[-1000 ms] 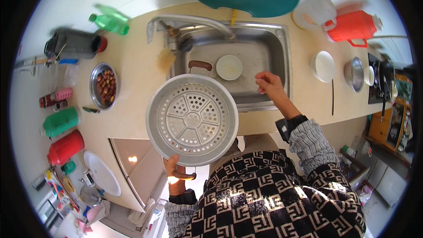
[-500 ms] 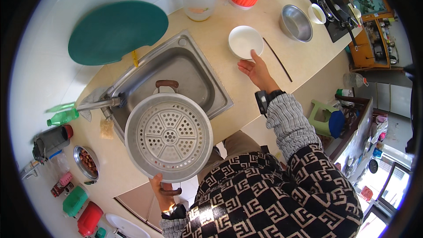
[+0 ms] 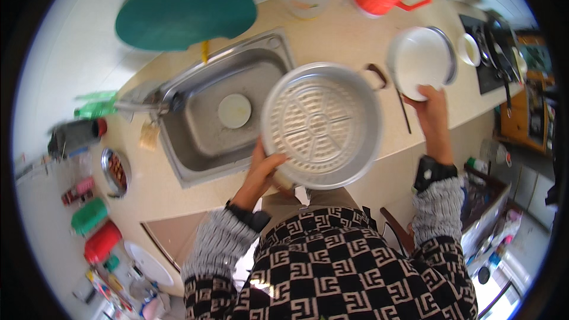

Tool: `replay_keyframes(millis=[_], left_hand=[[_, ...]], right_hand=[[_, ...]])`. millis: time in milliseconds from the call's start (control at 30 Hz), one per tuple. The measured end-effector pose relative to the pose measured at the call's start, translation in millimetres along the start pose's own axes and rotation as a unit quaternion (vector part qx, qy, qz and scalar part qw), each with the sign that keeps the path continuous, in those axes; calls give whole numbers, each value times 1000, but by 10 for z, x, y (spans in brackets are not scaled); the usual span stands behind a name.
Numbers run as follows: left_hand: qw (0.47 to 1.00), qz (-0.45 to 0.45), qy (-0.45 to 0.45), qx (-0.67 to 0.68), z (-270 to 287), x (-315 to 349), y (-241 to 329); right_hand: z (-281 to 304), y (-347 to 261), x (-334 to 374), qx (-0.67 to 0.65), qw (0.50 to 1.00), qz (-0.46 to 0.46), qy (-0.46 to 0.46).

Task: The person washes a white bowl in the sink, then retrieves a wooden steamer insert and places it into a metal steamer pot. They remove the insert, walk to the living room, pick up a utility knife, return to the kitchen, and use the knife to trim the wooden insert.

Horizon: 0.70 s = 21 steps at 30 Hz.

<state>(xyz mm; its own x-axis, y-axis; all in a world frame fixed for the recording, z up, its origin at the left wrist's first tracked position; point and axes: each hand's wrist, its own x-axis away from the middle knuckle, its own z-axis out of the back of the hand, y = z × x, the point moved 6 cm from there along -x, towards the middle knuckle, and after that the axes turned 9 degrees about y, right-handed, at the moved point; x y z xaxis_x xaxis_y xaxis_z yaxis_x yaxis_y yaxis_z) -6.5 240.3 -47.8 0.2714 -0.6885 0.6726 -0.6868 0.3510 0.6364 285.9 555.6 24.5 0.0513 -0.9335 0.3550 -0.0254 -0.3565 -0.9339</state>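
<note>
Fingers of the left hand (image 3: 258,172) are closed on the near left edge of a big, round, silver metal steamer pan (image 3: 320,124) with lots of holes in its floor, and the thumb lies over the rim. The pan is up in front of the person's tummy, and in this view it covers part of the right side of a silver metal sink (image 3: 204,148). A brown loop handle (image 3: 374,76) sticks out from the pan's far right side. The right hand (image 3: 431,118) pinches the near edge of a round white bowl (image 3: 419,59), with the thumb on the rim. Behind this bowl, a shiny round metal bowl (image 3: 450,53) peeks out. Between the pan and the white bowl, a thin dark stick (image 3: 405,112) lies on the cream worktop (image 3: 349,41). A small round white dish (image 3: 235,111) sits in the sink. Past the sink stands a big green oval board (image 3: 186,12). On the left, a silver metal bowl (image 3: 105,170) has little brown things (image 3: 117,170) in it, too blurry to name.
</note>
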Motion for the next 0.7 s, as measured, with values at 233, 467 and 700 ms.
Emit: replay_keyframes(millis=[233, 467, 700], left_hand=[[994, -10, -106, -16, -900, -625, -268], [995, -67, -80, -11, -1250, -940, -291], [981, -72, -178, 1, -1091, -818, -203]], right_hand=[[-194, -422, 494, 13, 999, -25, -21], [-832, -185, 792, 4, 988, -80, -132], [-1810, 302, 1265, -29, 966, -163, -198]])
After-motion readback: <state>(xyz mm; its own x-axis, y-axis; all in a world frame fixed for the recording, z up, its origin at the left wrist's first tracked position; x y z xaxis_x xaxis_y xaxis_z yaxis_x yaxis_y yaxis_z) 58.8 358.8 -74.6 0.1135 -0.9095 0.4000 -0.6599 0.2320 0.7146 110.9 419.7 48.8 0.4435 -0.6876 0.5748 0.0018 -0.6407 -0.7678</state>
